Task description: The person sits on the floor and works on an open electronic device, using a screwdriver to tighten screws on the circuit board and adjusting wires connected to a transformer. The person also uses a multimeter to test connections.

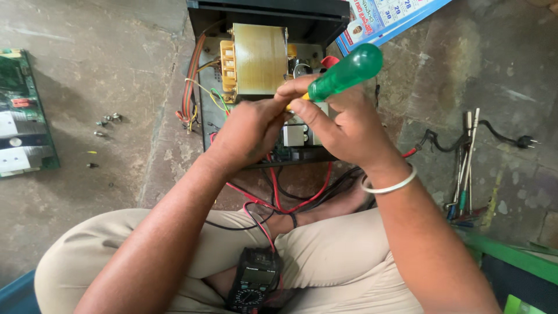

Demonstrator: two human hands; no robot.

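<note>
Down on the concrete floor point(104, 35), and the biggest thing past the grip is the open black case point(268, 17) with one yellow-wrapped transformer point(260, 58) sitting in it, right behind the knuckles. One green circuit board point(20, 116) lies well off to the left of the grip. One black multimeter point(254, 282) rests in the lap, below the wrists, its red and black leads point(273, 197) running up under the hands.

Now the hands. The right hand point(343, 131) is clenched around one green-handled screwdriver point(343, 72), handle tilted up and away to the right, the shaft hidden between both hands. The left hand point(250, 131) is closed in against it at the tip end, fingers pinched; what it pinches I cannot tell. One pale bangle point(390, 186) sits on the right wrist.

My read: this goes best with the left fingers steadying the tip and the right hand turning in line with the shaft, not levering sideways near those wires.

A bundle of thin tools point(465, 168) lies to the right of the grip, number unclear. Smallest: about five loose screws point(107, 121) scattered left.
</note>
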